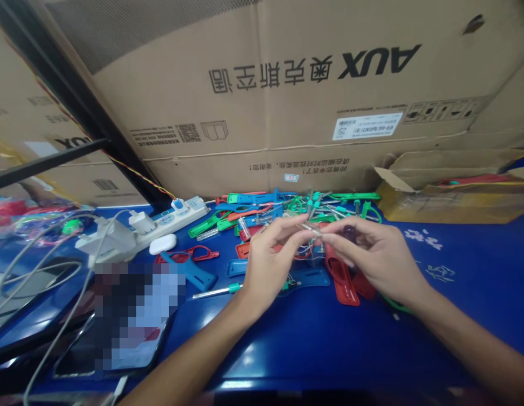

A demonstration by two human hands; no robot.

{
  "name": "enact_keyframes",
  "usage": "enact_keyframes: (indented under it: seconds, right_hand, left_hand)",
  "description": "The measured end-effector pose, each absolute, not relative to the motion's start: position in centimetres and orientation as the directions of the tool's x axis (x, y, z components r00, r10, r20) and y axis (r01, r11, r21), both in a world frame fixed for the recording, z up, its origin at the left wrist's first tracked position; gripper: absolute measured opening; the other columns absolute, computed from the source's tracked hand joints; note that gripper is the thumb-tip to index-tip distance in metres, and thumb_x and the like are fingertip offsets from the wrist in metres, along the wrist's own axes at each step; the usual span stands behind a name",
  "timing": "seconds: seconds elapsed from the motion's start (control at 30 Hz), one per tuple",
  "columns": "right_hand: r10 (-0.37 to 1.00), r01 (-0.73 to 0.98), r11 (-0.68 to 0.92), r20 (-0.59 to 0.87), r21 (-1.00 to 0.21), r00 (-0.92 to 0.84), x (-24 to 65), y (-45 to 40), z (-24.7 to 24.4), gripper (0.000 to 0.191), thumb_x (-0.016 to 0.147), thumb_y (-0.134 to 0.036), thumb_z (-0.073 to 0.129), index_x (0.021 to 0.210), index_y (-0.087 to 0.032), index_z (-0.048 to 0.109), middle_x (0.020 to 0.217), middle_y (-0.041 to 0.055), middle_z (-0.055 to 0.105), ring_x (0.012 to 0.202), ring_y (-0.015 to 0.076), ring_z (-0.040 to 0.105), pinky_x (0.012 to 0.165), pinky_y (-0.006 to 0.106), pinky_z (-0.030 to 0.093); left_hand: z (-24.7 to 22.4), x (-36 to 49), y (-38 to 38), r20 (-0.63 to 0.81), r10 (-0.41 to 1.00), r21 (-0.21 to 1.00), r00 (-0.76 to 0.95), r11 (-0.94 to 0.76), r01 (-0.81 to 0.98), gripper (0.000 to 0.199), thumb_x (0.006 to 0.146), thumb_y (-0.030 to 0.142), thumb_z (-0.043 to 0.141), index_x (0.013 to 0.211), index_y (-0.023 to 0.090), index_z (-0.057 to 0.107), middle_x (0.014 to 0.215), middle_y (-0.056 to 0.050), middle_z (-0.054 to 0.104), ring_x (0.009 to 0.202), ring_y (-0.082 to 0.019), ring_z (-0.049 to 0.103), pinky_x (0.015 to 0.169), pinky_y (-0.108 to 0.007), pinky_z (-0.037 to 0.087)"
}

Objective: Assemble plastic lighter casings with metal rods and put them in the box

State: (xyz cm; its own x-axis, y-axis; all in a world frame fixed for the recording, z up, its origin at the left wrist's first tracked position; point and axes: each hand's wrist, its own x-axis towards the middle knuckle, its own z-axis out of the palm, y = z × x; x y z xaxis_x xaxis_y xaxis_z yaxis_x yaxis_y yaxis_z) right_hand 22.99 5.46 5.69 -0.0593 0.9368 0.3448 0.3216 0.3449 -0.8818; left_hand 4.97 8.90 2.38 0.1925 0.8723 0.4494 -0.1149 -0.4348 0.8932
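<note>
My left hand (272,256) is closed, pinching a small clear tube-like piece (309,227) between thumb and fingers. My right hand (382,256) meets it from the other side, its thumb and fingertips closed at the near end of the same piece. A dark round knob-like thing (349,232) shows among the right fingers; the rest of it is hidden. Under the hands lie a blue plastic casing (308,280) and a red casing (346,287). A metal rod with a green collar (215,292) extends left from beneath my left hand.
Behind the hands is a pile of green, blue and red plastic parts (253,206). A large cardboard sheet (265,129) stands at the back, an open carton (452,203) at right. To the left are a power strip (172,220), a white earbud case (163,243), cables and a tablet (135,321).
</note>
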Motion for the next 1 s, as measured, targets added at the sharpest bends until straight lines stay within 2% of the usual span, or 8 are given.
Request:
enact_keyframes:
  seconds: [0.07, 0.17, 0.3, 0.47, 0.6, 0.7, 0.83, 1.0]
  right_hand:
    - [0.943, 0.286, 0.332, 0.327, -0.899, -0.064, 23.2, 5.6, 5.7, 0.021, 0.089, -0.04, 0.072, 0.099, -0.022, 0.076, 0.06, -0.0025, 0.065, 0.048, 0.0104, 0.051, 0.045, 0.024, 0.042]
    - [0.945, 0.235, 0.319, 0.328, -0.918, 0.001, 23.8, 6.2, 5.7, 0.035, 0.09, -0.043, 0.07, 0.12, -0.023, 0.072, 0.086, 0.0038, 0.075, 0.052, 0.01, 0.05, 0.046, 0.025, 0.044]
    - [0.926, 0.269, 0.338, 0.37, -0.902, 0.077, 24.7, 7.0, 5.5, 0.034, 0.091, -0.045, 0.069, 0.116, -0.023, 0.074, 0.083, 0.0027, 0.072, 0.058, 0.0119, 0.053, 0.05, 0.026, 0.044]
    - [0.871, 0.423, 0.482, 0.47, -0.767, -0.141, 24.9, 7.6, 4.6, 0.029, 0.091, -0.041, 0.071, 0.116, -0.026, 0.074, 0.077, -0.0004, 0.064, 0.063, 0.014, 0.054, 0.058, 0.029, 0.047]
    - [0.722, 0.484, 0.689, 0.564, -0.539, -0.401, 24.9, 8.0, 3.8, 0.029, 0.095, -0.035, 0.067, 0.123, -0.029, 0.072, 0.109, 0.0071, 0.065, 0.097, 0.0212, 0.063, 0.084, 0.038, 0.053]
    - [0.666, 0.486, 0.744, 0.572, -0.459, -0.478, 24.9, 8.3, 3.5, 0.025, 0.102, -0.029, 0.056, 0.121, -0.029, 0.072, 0.119, 0.0097, 0.063, 0.111, 0.0229, 0.062, 0.093, 0.041, 0.053]
    - [0.616, 0.438, 0.786, 0.607, -0.436, -0.501, 24.8, 8.2, 3.6, 0.021, 0.102, -0.026, 0.055, 0.113, -0.026, 0.073, 0.109, 0.0079, 0.07, 0.1, 0.0205, 0.066, 0.086, 0.036, 0.055]
    - [0.611, 0.431, 0.788, 0.642, -0.44, -0.463, 24.7, 8.0, 4.0, 0.019, 0.101, -0.031, 0.058, 0.105, -0.024, 0.074, 0.094, 0.005, 0.075, 0.085, 0.0187, 0.068, 0.078, 0.033, 0.055]
  left_hand:
    - [2.6, 4.7, 9.1, 0.439, 0.875, 0.899, 0.203, -0.429, -0.091, 0.023, 0.092, 0.03, 0.072, 0.115, 0.025, 0.071, 0.099, -0.003, 0.08, 0.087, -0.017, 0.077, 0.075, -0.03, 0.064]
    - [3.1, 4.3, 9.5, 0.428, 0.884, 0.904, 0.19, -0.422, -0.073, 0.025, 0.093, 0.032, 0.07, 0.116, 0.025, 0.07, 0.097, -0.003, 0.079, 0.082, -0.016, 0.075, 0.065, -0.025, 0.06]
    - [3.9, 3.9, 9.8, 0.396, 0.894, 0.918, 0.211, -0.385, -0.094, 0.026, 0.094, 0.039, 0.066, 0.114, 0.022, 0.069, 0.092, -0.004, 0.076, 0.071, -0.014, 0.07, 0.053, -0.021, 0.054]
    - [4.7, 3.7, 9.8, 0.278, 0.884, 0.96, 0.377, -0.259, -0.103, 0.029, 0.092, 0.048, 0.063, 0.097, 0.02, 0.07, 0.075, 0.0, 0.066, 0.054, -0.009, 0.059, 0.048, -0.021, 0.049]
    - [4.4, 3.6, 10.0, 0.154, 0.804, 0.988, 0.575, -0.142, -0.065, 0.03, 0.093, 0.049, 0.064, 0.098, 0.021, 0.072, 0.068, 0.002, 0.058, 0.052, -0.008, 0.052, 0.048, -0.02, 0.047]
    - [4.1, 3.4, 10.1, 0.096, 0.754, 0.995, 0.649, -0.096, -0.035, 0.035, 0.094, 0.052, 0.061, 0.102, 0.021, 0.074, 0.065, 0.003, 0.053, 0.051, -0.009, 0.048, 0.047, -0.021, 0.044]
    - [4.3, 3.1, 10.0, 0.117, 0.713, 0.992, 0.692, -0.123, -0.042, 0.045, 0.096, 0.058, 0.053, 0.109, 0.021, 0.076, 0.067, 0.001, 0.054, 0.054, -0.009, 0.049, 0.051, -0.022, 0.047]
    - [4.5, 2.9, 9.9, 0.157, 0.677, 0.987, 0.719, -0.14, -0.084, 0.05, 0.073, 0.036, 0.085, 0.121, 0.026, 0.072, 0.078, 0.002, 0.058, 0.064, -0.011, 0.054, 0.053, -0.02, 0.049]
